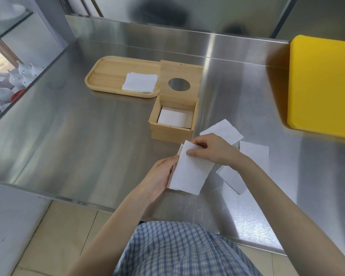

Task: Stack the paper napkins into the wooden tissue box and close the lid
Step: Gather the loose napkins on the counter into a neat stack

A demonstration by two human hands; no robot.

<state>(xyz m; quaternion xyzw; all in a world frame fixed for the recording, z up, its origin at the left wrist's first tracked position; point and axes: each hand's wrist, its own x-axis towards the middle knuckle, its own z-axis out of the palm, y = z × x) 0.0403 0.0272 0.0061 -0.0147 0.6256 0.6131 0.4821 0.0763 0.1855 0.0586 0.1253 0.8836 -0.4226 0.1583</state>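
Note:
The wooden tissue box [170,133] stands open in the middle of the steel counter, its lid [180,73] with a round hole tilted up at the back. White napkins [175,117] lie inside it. In front of the box both hands hold a folded white napkin [189,172]: my left hand [160,176] grips its left edge from below, my right hand [211,149] pinches its top corner. Three more napkins lie loose on the counter, one behind my right hand [224,128], one to its right [254,152], one under my forearm [232,179].
A wooden tray [106,75] left of the box carries a small stack of napkins [139,82]. A yellow board [323,86] lies at the right. White crockery [14,78] sits on a lower shelf at the left. The counter's front edge [78,201] runs below my hands.

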